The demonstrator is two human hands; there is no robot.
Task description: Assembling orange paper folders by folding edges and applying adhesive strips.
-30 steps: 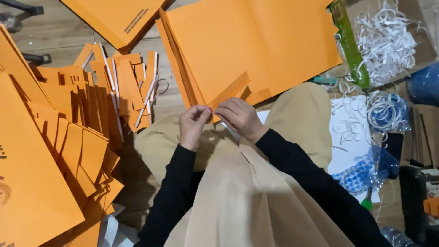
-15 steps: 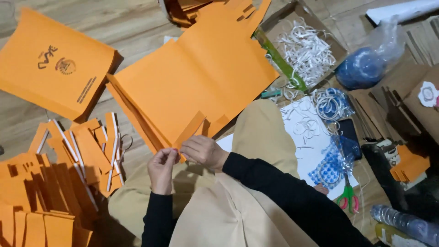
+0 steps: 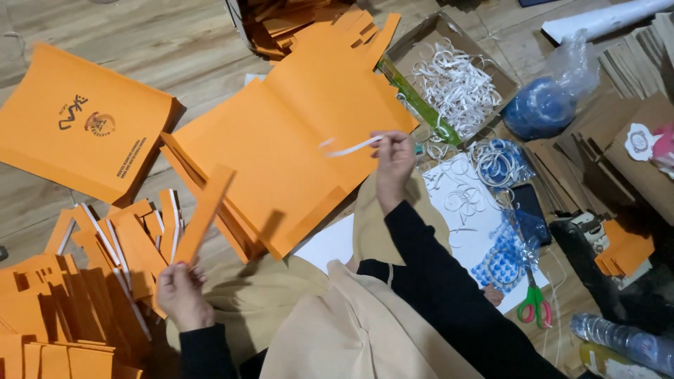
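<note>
Hands apart: our left hand (image 3: pixel 181 295) grips an orange strip (image 3: pixel 203 214) left of the orange stack (image 3: pixel 281 147); our right hand (image 3: pixel 393 163) pinches white tape backing (image 3: pixel 354 147), clear of it.

Open wooden floor (image 3: pixel 175 49) only at upper left, beyond the printed orange folder (image 3: pixel 81 123). Hemmed in elsewhere: stacked orange sheets (image 3: pixel 295 140) dead ahead, cut orange strips (image 3: pixel 105 245) at left, box of white trimmings (image 3: pixel 456 77), blue bag (image 3: pixel 544 105), phone (image 3: pixel 528 207) and scissors (image 3: pixel 535 305) crowding the right.
</note>
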